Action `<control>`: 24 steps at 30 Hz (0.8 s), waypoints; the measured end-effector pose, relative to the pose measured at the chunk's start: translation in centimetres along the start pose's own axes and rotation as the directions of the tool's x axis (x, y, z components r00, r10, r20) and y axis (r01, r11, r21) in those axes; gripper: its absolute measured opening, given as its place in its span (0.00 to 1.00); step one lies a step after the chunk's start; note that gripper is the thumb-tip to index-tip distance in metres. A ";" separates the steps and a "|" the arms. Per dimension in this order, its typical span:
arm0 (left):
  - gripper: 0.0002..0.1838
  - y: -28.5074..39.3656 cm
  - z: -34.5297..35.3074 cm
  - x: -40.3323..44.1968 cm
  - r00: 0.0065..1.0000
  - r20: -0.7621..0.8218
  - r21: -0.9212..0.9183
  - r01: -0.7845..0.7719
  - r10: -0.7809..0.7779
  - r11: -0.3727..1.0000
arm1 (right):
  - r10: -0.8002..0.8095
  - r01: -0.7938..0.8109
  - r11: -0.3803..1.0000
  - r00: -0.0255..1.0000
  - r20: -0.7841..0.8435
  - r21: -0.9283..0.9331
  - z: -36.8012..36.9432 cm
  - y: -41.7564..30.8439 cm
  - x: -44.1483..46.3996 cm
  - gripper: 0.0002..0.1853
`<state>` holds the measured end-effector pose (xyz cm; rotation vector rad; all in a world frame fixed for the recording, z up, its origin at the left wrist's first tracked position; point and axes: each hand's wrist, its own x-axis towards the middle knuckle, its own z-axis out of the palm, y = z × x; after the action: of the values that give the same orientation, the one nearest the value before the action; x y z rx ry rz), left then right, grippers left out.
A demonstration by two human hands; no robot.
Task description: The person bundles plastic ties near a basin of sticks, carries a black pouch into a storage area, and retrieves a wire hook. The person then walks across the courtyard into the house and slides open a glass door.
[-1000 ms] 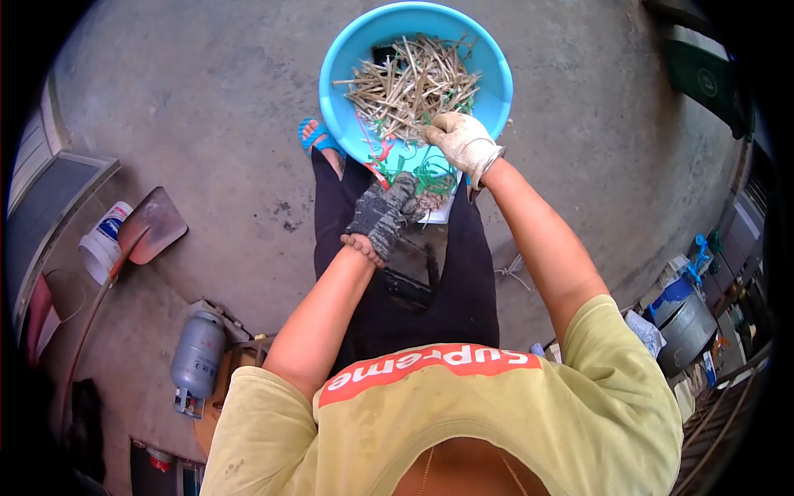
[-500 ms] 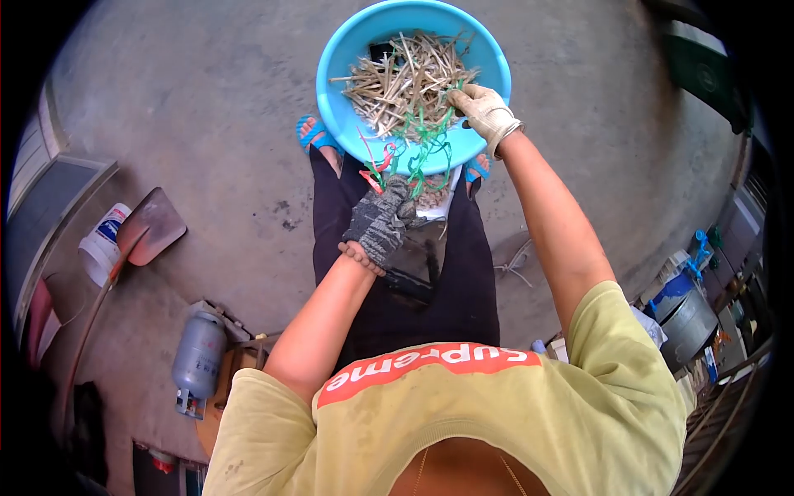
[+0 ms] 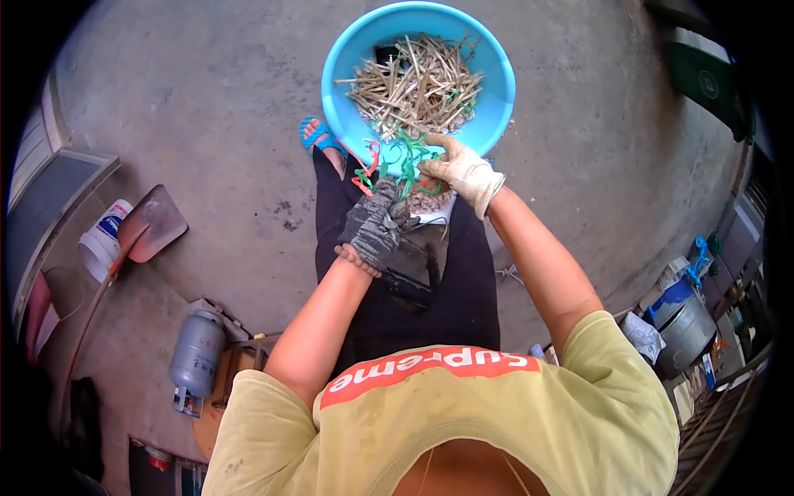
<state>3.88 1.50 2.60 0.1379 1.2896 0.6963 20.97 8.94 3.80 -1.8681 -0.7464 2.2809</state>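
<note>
Green strips [image 3: 408, 165] poke from the clenched left hand [image 3: 376, 221]; the right hand [image 3: 465, 172] pinches them near the blue basin [image 3: 498, 99].

— Where are we looking from?
— From one camera on the head, above and behind the left grip [image 3: 377, 223] and the right grip [image 3: 465, 175], facing forward and steeply down.
— How near are we?
— Close enough that the shirt [image 3: 529, 422] fills the near side of both grips, yet we take in the blue tub [image 3: 498, 99] beyond them and floor [image 3: 240, 124] all around.
</note>
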 end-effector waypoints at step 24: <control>0.11 4.1 0.2 -0.9 0.923 0.006 -0.522 0.332 -0.385 0.786 | 0.090 0.170 0.817 0.906 -0.413 0.551 -9.3 -0.9 1.5 0.12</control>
<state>2.32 4.31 5.31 -0.5815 1.1374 0.6973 29.21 13.09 1.67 -1.8860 -0.0104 1.6877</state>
